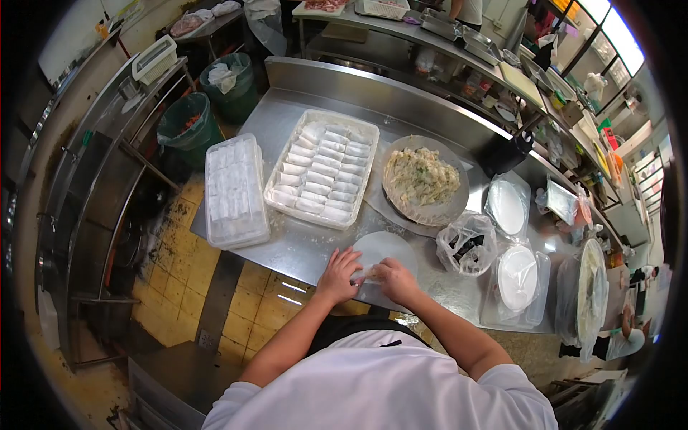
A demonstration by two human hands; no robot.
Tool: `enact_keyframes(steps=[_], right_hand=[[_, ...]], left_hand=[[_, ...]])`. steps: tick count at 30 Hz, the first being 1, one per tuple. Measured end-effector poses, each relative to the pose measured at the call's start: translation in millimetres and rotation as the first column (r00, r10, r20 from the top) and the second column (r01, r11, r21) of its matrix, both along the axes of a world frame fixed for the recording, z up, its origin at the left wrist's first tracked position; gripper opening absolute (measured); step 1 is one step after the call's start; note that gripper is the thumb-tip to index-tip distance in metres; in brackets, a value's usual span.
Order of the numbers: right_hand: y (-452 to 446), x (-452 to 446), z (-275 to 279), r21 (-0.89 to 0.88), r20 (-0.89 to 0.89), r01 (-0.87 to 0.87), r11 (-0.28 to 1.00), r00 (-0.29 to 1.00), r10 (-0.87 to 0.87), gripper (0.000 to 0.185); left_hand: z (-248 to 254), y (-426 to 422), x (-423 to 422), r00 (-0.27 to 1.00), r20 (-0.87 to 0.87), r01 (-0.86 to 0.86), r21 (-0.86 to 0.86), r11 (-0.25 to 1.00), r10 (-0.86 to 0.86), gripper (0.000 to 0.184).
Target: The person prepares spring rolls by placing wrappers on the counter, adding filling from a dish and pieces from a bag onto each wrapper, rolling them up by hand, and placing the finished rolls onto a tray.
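Since round wrapper point(389, 247) looks thin, probably soft, hold edge lightly; left hand point(340, 276), right hand point(396, 280): grip unclear.

Left hand point(340, 278), right hand point(396, 282) on pale round sheet point(387, 247); rolls point(317, 176) beyond.

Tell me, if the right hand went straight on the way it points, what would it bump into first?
Probably the left hand, just ahead of the right hand, though from above it's hard to judge whether they're level.
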State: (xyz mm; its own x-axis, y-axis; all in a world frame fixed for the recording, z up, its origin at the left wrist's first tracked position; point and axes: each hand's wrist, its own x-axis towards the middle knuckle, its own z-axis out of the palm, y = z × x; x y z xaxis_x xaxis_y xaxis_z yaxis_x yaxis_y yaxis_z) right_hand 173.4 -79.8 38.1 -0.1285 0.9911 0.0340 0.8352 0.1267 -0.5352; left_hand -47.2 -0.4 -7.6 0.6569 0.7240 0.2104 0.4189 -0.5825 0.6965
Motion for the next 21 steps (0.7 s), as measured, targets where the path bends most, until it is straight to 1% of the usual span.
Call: enact_keyframes(steps=[2,5,8,11,14,17,20,21], right_hand=[[-7,-2,4,0.023,-0.027,0.142,0.990,0.990,-0.142,0.019],[-12,8,2,-0.082,0.074,0.115,0.990,0.991,-0.109,0.018],[-17,7,4,-0.042,0.003,0.198,0.979,0.980,-0.198,0.012],[-22,10,9,-0.119,0.098,0.237,0.964,0.969,-0.226,0.013],[-27,14,-5,-0.069,-0.051,0.310,0.948,0.948,-0.314,0.013],[-31,17,2,-0.054,-0.128,0.293,0.954,0.946,-0.298,0.014],[-33,22,4,-0.105,-0.075,0.292,0.951,0.951,-0.301,0.017],[-35,23,1,-0.082,-0.112,0.301,0.950,0.944,-0.309,0.020]], left_hand=[[0,0,0,1.000,0.003,0.003,-0.002,1.000,-0.003,0.026],[3,0,1,1.000,-0.009,0.008,0.006,1.000,-0.008,0.026],[1,1,1,1.000,0.017,0.001,0.025,1.000,-0.001,0.029],[1,1,2,1.000,0.013,0.005,0.027,1.000,-0.005,0.028],[-3,2,1,1.000,0.015,0.009,0.043,0.999,-0.010,0.029],[0,0,2,1.000,0.015,0.013,0.021,1.000,-0.013,0.026],[2,0,2,1.000,0.010,0.015,0.013,1.000,-0.015,0.027],[2,0,1,1.000,-0.003,0.013,0.015,1.000,-0.013,0.027]])
